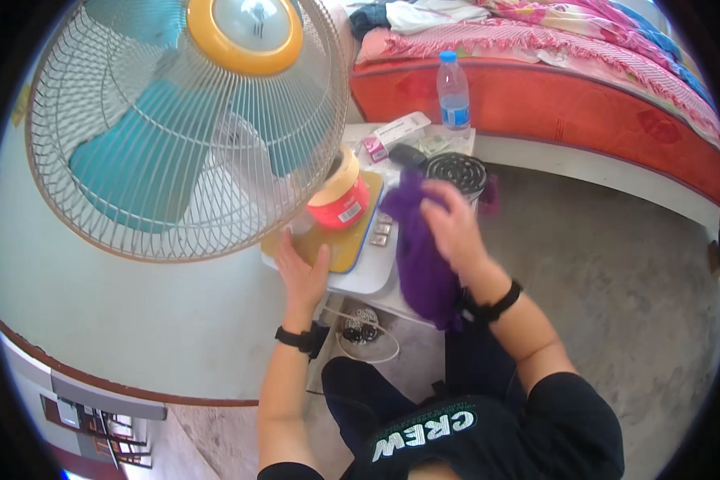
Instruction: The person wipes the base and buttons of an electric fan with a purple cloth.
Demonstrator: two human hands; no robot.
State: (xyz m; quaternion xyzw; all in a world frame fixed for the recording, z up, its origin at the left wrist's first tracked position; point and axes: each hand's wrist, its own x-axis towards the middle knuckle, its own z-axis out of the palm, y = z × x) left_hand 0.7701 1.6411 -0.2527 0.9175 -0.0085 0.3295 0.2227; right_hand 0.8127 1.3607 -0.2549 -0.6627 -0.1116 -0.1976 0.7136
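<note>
A purple cloth (429, 264) hangs down from my right hand (452, 228), whose fingers are closed on its upper part. My left hand (302, 268), thumb and fingers apart, rests on the near-left edge of the fan's base (346, 254), which has a yellow top, a white rim and a row of silver buttons. On that base stands a red cylinder with a cream upper rim (340, 204) and a white label; the fan head partly hides it. The large fan (188, 144), with teal blades, a wire cage and an orange ring round its hub, fills the upper left.
Behind the cloth are a black round coiled item (456, 172), a small white-and-pink box (396, 134) and a water bottle (454, 92). A red-sided bed (536, 100) with rumpled bedding lies beyond. A looped pale cord (388, 356) hangs below the stand, above my knees.
</note>
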